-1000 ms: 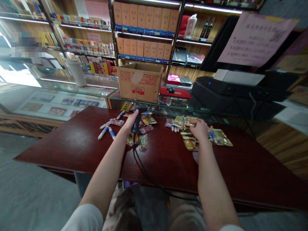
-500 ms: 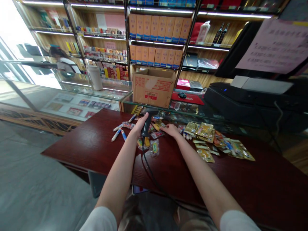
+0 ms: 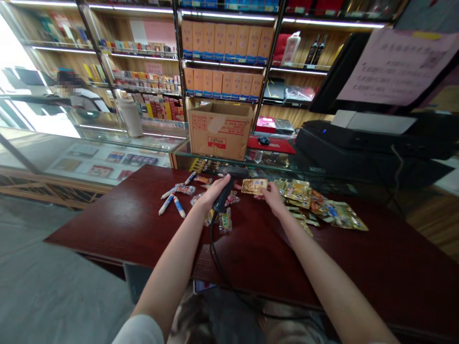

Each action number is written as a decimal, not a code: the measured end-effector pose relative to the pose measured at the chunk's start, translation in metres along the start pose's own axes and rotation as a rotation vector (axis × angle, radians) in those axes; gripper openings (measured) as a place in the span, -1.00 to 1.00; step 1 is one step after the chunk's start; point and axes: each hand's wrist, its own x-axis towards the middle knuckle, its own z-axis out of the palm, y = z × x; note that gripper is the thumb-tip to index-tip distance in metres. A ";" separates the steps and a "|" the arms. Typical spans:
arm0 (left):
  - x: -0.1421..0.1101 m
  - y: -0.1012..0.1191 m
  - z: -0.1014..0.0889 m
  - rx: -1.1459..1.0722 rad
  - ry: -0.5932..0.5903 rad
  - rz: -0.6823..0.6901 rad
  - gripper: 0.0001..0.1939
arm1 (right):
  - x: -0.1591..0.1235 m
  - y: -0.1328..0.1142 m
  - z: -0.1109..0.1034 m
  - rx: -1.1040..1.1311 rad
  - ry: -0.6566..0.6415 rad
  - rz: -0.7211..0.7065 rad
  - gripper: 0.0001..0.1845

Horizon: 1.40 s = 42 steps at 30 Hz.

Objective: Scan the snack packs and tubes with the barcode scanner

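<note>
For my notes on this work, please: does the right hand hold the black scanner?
No, the left hand grips the black handheld scanner, while the right hand holds a gold packet.

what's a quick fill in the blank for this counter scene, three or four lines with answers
The left hand grips a black ____ trailing a cord.
The right hand holds a gold ____.
A ____ box stands on the glass counter.
The wooden table is dark ____.

Answers: barcode scanner; packet; cardboard; red
</note>
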 end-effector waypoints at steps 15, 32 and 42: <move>0.007 -0.034 0.039 0.146 -0.168 0.018 -0.41 | -0.043 -0.009 -0.032 -0.010 -0.048 -0.187 -0.73; 0.009 -0.008 -0.026 0.017 0.349 -0.135 -0.48 | -0.038 -0.005 -0.122 -1.081 0.434 -0.346 -0.76; 0.001 0.000 -0.039 -0.002 0.410 -0.012 -0.57 | -0.032 -0.020 -0.053 -1.069 0.316 -0.496 -0.69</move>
